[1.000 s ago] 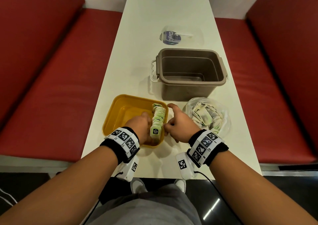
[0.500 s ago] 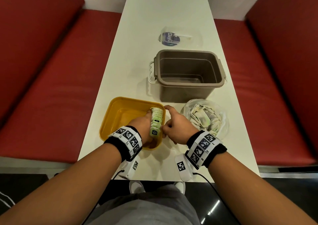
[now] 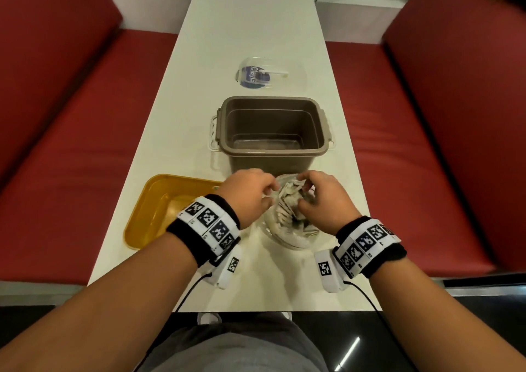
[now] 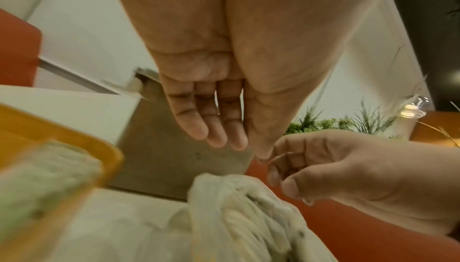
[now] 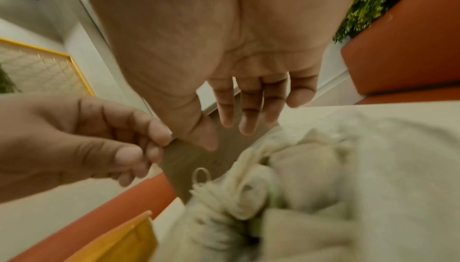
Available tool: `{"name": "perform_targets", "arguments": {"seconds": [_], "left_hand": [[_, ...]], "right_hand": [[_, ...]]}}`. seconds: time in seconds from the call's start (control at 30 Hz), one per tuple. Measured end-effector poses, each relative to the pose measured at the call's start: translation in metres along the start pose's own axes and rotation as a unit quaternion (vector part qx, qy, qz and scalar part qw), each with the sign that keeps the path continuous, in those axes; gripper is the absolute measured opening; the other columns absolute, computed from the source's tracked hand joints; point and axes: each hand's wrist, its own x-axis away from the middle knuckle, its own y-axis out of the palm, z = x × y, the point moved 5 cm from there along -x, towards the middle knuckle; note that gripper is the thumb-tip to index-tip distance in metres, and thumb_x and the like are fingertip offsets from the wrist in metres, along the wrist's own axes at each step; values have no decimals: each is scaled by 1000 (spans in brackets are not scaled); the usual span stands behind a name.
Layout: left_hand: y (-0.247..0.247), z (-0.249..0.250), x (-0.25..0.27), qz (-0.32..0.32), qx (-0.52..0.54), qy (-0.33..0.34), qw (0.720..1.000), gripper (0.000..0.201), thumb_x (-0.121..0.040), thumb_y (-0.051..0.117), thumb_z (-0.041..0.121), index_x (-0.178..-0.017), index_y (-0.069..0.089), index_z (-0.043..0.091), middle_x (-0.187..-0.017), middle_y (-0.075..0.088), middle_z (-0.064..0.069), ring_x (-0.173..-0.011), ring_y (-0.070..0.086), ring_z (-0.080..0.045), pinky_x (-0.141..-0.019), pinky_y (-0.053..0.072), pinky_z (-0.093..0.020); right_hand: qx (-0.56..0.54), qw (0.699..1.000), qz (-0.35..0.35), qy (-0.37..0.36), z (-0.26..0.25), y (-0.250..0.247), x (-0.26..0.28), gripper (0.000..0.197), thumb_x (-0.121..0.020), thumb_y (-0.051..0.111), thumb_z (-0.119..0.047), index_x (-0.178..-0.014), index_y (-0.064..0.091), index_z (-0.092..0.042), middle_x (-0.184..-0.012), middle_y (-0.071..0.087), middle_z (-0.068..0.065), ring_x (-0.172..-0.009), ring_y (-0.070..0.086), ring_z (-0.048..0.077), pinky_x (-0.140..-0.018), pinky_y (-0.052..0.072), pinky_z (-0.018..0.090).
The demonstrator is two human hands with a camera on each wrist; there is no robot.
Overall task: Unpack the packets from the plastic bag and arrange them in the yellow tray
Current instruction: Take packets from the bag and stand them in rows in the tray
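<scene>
Both hands hover over the plastic bag [image 3: 287,226] of packets [image 3: 287,200] beside the yellow tray [image 3: 148,215]. Left hand [image 3: 247,195] grip: cannot tell. Right hand [image 3: 321,200] grip: cannot tell.

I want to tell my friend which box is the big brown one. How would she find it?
Look along the long white table between the red benches. Near its middle stands the brown plastic tub, just beyond the yellow tray and the clear plastic bag of packets. It is the deepest container there, empty, with pale clip handles at its ends.
</scene>
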Motion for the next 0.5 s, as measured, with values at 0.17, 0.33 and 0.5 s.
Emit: {"name": "perform_targets", "arguments": {"seconds": [0.17,0.33,0.5], "left_hand": [[47,26,-34,-69,-67,2,995,28,-85,64,29,-112,64,34,-113,66,2,-111,55,-21,-95,47,-37],[66,20,-40,-107,-160,-42,980,20,-86,61,37,-102,70,29,-106,68,-1,-110,54,-24,-90,49,-37],[59,20,-35,-77,-103,-54,990,20,-91,58,35,-104,72,29,-98,71,0,-101,61,-23,-83,50,-33]], "right_hand": [[107,990,-92,-2,40,2,11,87,-65,84,-41,-140,46,-18,-128,52,6,-122,44,28,-100,39,33],[100,990,-92,-23,56,7,17,100,-64,87,-43,-146,35,-17,-136,46,4,-126,40,25,-106,38,34],[75,992,-89,-47,64,10,14,100,-65,86,-47,-146,34,-19,-136,47,3,-124,42,24,-106,37,32]]}}
